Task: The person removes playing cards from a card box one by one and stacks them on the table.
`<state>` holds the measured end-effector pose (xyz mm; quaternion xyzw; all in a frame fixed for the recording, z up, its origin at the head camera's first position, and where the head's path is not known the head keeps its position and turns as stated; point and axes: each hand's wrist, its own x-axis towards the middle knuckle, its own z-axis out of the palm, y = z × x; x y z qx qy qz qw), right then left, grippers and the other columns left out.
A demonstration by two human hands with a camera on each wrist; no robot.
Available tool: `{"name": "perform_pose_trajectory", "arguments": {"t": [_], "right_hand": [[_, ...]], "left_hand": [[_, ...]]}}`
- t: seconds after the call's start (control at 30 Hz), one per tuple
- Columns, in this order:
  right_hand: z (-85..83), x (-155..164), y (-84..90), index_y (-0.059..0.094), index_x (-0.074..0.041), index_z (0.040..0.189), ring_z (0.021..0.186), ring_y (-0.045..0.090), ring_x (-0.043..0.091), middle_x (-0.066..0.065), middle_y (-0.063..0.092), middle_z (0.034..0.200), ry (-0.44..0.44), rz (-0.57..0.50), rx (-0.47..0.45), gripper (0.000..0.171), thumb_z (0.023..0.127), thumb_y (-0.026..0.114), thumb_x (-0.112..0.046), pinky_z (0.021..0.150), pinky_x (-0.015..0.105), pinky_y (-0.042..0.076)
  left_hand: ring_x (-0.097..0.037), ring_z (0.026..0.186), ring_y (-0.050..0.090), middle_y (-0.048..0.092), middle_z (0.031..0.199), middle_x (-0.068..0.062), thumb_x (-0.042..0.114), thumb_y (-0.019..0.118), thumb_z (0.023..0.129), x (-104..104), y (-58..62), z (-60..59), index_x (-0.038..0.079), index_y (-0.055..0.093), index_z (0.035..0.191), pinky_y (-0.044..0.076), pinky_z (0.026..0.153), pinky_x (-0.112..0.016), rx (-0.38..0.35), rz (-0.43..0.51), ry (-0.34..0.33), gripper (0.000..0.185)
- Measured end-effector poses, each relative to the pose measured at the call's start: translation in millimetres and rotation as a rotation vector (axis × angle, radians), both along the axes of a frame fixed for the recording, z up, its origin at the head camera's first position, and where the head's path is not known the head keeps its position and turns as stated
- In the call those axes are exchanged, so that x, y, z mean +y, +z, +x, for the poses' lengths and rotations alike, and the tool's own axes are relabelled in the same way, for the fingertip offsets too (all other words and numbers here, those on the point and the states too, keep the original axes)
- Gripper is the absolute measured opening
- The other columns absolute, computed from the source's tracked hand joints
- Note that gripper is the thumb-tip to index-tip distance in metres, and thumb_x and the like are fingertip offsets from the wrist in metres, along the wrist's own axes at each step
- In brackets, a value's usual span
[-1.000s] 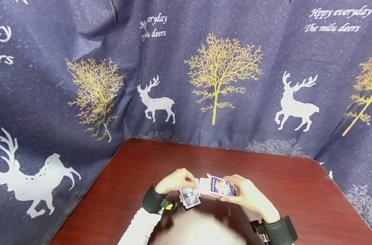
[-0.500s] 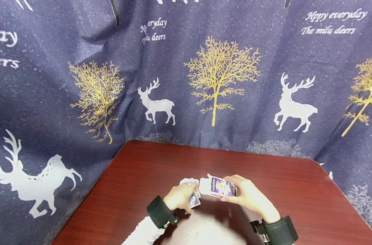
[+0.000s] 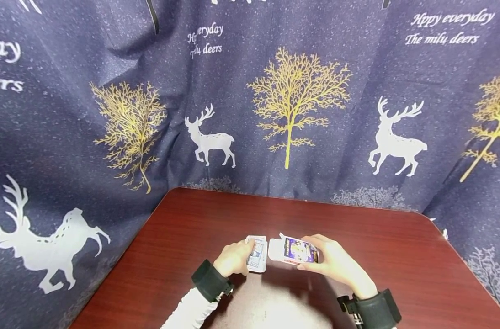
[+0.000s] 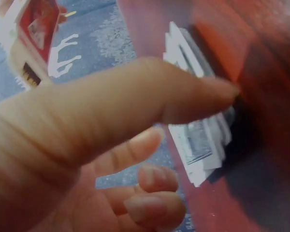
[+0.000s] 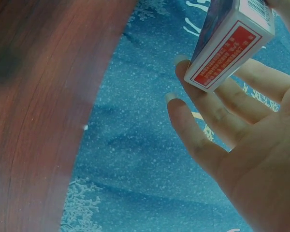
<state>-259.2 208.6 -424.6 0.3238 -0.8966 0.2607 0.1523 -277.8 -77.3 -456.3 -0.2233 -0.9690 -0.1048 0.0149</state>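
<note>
Landmark: the purple-faced cardboard card box (image 3: 296, 251), flap open, raised just above the dark red wooden desk (image 3: 184, 228). My right hand (image 3: 334, 264) grips it, fingers (image 5: 217, 116) spread beneath it, thumb on top. My left hand (image 3: 233, 258), a second ago poised over a scattered pile left of the box, has since gathered those cards. Its fingers are now curled round the squared stack of blue-backed playing cards (image 3: 257, 254), held just left of the box's open end. Judgement: cards collected, ready for boxing.
</note>
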Motion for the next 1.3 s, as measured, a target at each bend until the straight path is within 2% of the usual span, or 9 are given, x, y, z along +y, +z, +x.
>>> {"name": "perform_pose_trajectory", "arguments": {"t": [0.1,0.2,0.27,0.33,0.4,0.77,0.9,1.07,1.3], "right_hand": [[0.5,0,-0.5,0.066,-0.013,0.115,0.085,0.055,0.001,-0.007,0.065,0.102,-0.003,0.002,-0.004,0.057,0.069,0.084,-0.041,0.072,0.022,0.048],[0.6,-1,-0.3,0.066,-0.013,0.115,0.084,0.054,0.001,-0.007,0.064,0.101,-0.002,-0.002,-0.003,0.056,0.069,0.084,-0.041,0.071,0.022,0.047],[0.4,-1,-0.3,0.067,-0.012,0.114,0.084,0.055,0.001,-0.006,0.065,0.101,0.005,-0.007,0.001,0.056,0.069,0.084,-0.04,0.071,0.021,0.047],[0.2,-1,-0.5,0.066,-0.011,0.113,0.083,0.055,0.001,-0.005,0.065,0.1,0.018,-0.016,0.005,0.055,0.069,0.084,-0.038,0.07,0.021,0.047],[-0.1,-2,-1.2,0.067,-0.011,0.113,0.084,0.055,0.002,-0.005,0.065,0.1,0.029,-0.026,0.004,0.054,0.069,0.084,-0.038,0.07,0.021,0.047],[2.5,-5,-0.8,0.066,-0.015,0.114,0.087,0.056,0.0,-0.009,0.064,0.103,0.042,-0.026,0.004,0.056,0.07,0.083,-0.043,0.073,0.021,0.048],[3.2,-8,2.7,0.066,-0.015,0.114,0.088,0.056,0.001,-0.009,0.064,0.104,0.046,-0.023,0.016,0.057,0.068,0.084,-0.044,0.075,0.023,0.049],[4.7,-11,5.2,0.066,-0.014,0.115,0.09,0.057,0.002,-0.008,0.064,0.105,0.04,-0.006,0.027,0.06,0.067,0.085,-0.044,0.076,0.024,0.05],[5.9,-12,5.5,0.067,-0.014,0.115,0.09,0.058,0.003,-0.008,0.064,0.104,0.039,0.003,0.03,0.06,0.066,0.085,-0.044,0.077,0.024,0.05]], "left_hand": [[-0.014,0.062,0.055,0.058,0.073,0.002,0.014,0.083,0.063,-1,4.5,-2.4,0.014,0.057,0.089,0.042,0.051,-0.03,-0.019,0.074,-0.056,0.037],[-0.005,0.056,0.043,0.047,0.063,0.008,0.013,0.07,0.075,2,15.2,-2.8,0.013,0.058,0.079,0.034,0.049,-0.022,-0.027,0.26,-0.14,0.013],[-0.001,0.054,0.038,0.042,0.061,0.01,0.01,0.064,0.079,6,23.1,-1.2,0.013,0.059,0.078,0.031,0.05,-0.018,-0.042,0.405,-0.183,0.005],[0.001,0.053,0.035,0.039,0.06,0.011,0.009,0.06,0.08,13,30.0,1.9,0.012,0.061,0.08,0.029,0.049,-0.017,-0.067,0.528,-0.191,0.003],[0.002,0.053,0.037,0.041,0.059,0.013,0.011,0.06,0.081,19,34.2,4.9,0.012,0.065,0.083,0.03,0.049,-0.016,-0.101,0.599,-0.168,0.005],[-0.001,0.053,0.041,0.048,0.057,0.011,0.016,0.067,0.077,38,30.1,4.1,0.011,0.07,0.075,0.032,0.05,-0.018,-0.166,0.655,-0.019,0.006],[-0.002,0.049,0.04,0.054,0.055,0.011,0.019,0.07,0.075,41,31.3,2.4,0.013,0.07,0.067,0.031,0.048,-0.019,-0.146,0.631,0.003,0.01],[-0.001,0.048,0.037,0.052,0.052,0.013,0.016,0.071,0.072,41,30.7,0.7,0.013,0.067,0.059,0.03,0.048,-0.019,-0.139,0.616,0.011,0.014],[-0.003,0.047,0.036,0.048,0.051,0.014,0.013,0.072,0.069,37,30.7,-2.0,0.011,0.07,0.062,0.025,0.044,-0.02,-0.28,0.684,-0.005,0.008]]}}
